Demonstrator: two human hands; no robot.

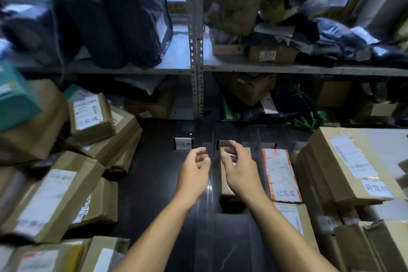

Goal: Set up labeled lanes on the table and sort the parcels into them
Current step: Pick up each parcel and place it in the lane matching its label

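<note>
We note both hands out over the dark bench (154, 183), hovering above the lane area. The left hand (194, 174) is loosely spread, fingers relaxed and holding nothing, just left of the clear lane divider (209, 185) that runs away from us. The right hand (239, 172) sits just right of that divider, fingers slightly curled over a small brown parcel (225, 190) in the middle lane; whether it touches the parcel we cannot tell, and it does not appear to grip it. That parcel lies flat, its long axis along the lane, pointing toward the shelf rack (196, 51) behind. Right of the divider, one lane over, a labelled parcel (281, 174) lies flat in the same orientation, handwritten tag nearest us, presumably so the status reads from our side. A small lane label card (183, 144) stands at the far end, left of the divider; the card behind the right hand is mostly hidden. Stacked cartons (55, 194) wait well left of the divider, and a large carton (353, 161) sits well right. Judgement: sorting is partly done.
</note>
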